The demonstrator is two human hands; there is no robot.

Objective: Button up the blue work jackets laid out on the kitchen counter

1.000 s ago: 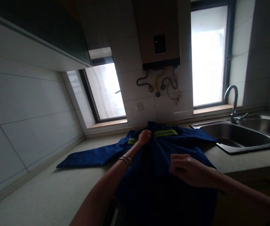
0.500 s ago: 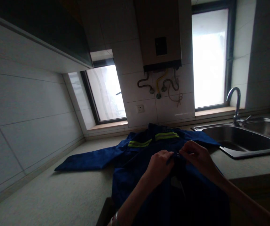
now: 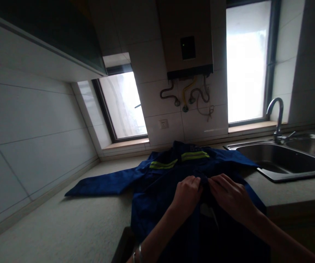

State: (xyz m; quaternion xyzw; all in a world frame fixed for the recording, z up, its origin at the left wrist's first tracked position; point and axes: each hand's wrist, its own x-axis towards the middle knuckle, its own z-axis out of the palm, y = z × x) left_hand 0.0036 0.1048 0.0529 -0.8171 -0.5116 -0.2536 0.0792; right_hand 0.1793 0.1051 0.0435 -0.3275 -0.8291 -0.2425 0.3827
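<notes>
A dark blue work jacket (image 3: 157, 182) with yellow-green reflective stripes lies spread on the kitchen counter (image 3: 64, 226), one sleeve stretched out to the left. My left hand (image 3: 188, 193) and my right hand (image 3: 230, 197) meet over the jacket's front opening, near mid-chest. Both pinch the fabric edges there, fingertips almost touching. What sits between the fingers is too dark to make out. A bracelet shows on my left wrist at the bottom edge.
A steel double sink (image 3: 283, 160) with a curved tap (image 3: 276, 117) lies to the right. A wall-mounted water heater (image 3: 186, 40) with pipes hangs above the jacket, a socket (image 3: 162, 124) below it. Two windows flank it. Tiled wall runs along the left.
A second ago my left hand was up at the collar and my right lower down. Both have since come together at the jacket's front and stay there, gripping the fabric.
</notes>
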